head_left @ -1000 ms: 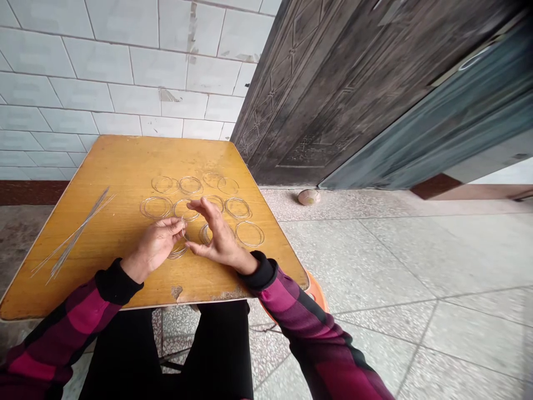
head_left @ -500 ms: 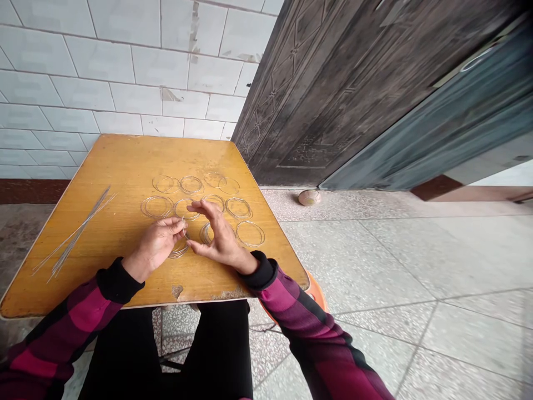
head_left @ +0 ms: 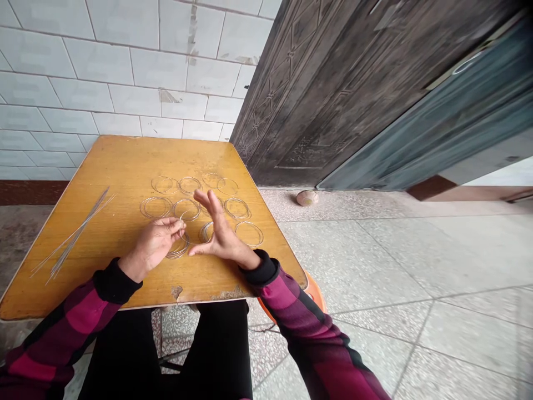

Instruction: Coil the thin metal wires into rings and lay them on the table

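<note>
My left hand (head_left: 153,243) pinches a thin wire ring (head_left: 192,243) between thumb and fingertips, just above the table. On the right side of that ring is my right hand (head_left: 224,238), thumb and fingers spread wide; whether it touches the wire I cannot tell. Below the left hand lies a stack of wire rings (head_left: 178,255), partly covered. Another ring bundle (head_left: 204,231) shows behind the right hand. Beyond my hands, several more wire rings (head_left: 155,206) lie flat in rough rows, some hidden by the right hand.
A loose bundle of straight wires (head_left: 79,236) lies on the left of the yellow wooden table (head_left: 137,158). The tiled wall (head_left: 125,66) meets the table's far edge. To the right are a dark door (head_left: 316,111), a roundish object (head_left: 307,198) on the floor and an orange stool (head_left: 315,291).
My right hand has opened wider, its fingers rising and its thumb parting from the left fingertips. The left hand keeps its pinch on the ring, whose loop now shows more.
</note>
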### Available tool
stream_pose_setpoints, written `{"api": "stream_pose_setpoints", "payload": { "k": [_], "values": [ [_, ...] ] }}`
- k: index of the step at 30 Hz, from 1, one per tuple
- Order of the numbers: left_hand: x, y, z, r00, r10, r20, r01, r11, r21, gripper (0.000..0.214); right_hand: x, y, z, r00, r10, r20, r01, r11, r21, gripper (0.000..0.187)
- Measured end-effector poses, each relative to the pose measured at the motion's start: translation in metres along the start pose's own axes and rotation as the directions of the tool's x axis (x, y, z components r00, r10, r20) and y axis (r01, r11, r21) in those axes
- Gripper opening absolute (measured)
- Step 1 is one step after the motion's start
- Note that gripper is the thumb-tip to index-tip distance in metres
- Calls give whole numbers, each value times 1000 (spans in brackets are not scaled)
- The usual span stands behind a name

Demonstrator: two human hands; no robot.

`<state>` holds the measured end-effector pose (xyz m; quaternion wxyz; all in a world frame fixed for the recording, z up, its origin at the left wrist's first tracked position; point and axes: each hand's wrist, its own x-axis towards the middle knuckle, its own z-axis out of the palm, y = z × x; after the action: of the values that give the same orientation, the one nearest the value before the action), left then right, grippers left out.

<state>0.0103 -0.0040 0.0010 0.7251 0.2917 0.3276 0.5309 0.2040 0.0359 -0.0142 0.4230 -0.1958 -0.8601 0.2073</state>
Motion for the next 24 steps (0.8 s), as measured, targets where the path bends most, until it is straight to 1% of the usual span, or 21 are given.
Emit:
{"api": "stream_pose_setpoints", "payload": {
  "k": [2, 4, 8, 11, 16, 20, 24],
  "values": [
    [0, -1, 0, 1000, -13, 5, 13, 1000, 4, 9, 0, -1, 0, 999, -4, 36, 4, 1000, -11, 133],
    [1, -2, -1, 1000, -13, -1, 13, 1000, -2, 9, 0, -4, 0, 999, 6, 54, -5, 1000, -29, 130],
    [1, -3, -2, 1000, -24, -8, 23, 1000, -4, 9, 0, -10, 0, 999, 26, 40, -24, 999, -41, 115],
    [2, -4, -2, 1000, -24, -11, 24, 1000, 2, 9, 0, -13, -1, 998, 41, 44, -39, 998, -45, 110],
    [2, -5, -3, 1000, -26, -1, 26, 1000, 9, 8, 0, -13, -1, 996, 60, 61, -57, 997, -51, 108],
    [1, -5, -4, 999, -30, 15, 30, 999, 30, 8, 1, -11, 0, 998, 44, 36, -42, 998, -36, 110],
    [0, -5, -4, 998, -51, 23, 49, 998, 43, 9, 2, -11, -2, 1000, 14, 21, -14, 1000, -22, 107]
  ]
}}
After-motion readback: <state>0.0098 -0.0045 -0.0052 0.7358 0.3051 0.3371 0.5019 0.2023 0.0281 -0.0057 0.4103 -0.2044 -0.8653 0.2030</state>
